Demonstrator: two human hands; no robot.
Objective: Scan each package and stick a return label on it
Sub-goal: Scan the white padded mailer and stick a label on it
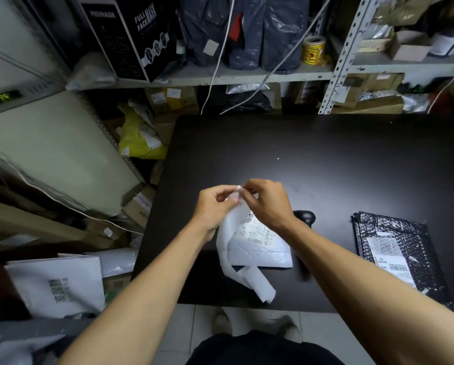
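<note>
**Two hands, one small sticker: peel risks**

Both hands pinch the top of a long white paper label strip [243, 262] above the white padded mailer package [260, 250] lying on the black tabletop [326, 159]. The left hand [215, 206] and right hand [266, 204] each hold a tight fingertip grip. I judge the label could tear, curl onto itself, or stick to fingers; the trailing backing might drag the package.

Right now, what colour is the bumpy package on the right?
Shiny black bubble mailer with a white label, seen from the head view.
</note>
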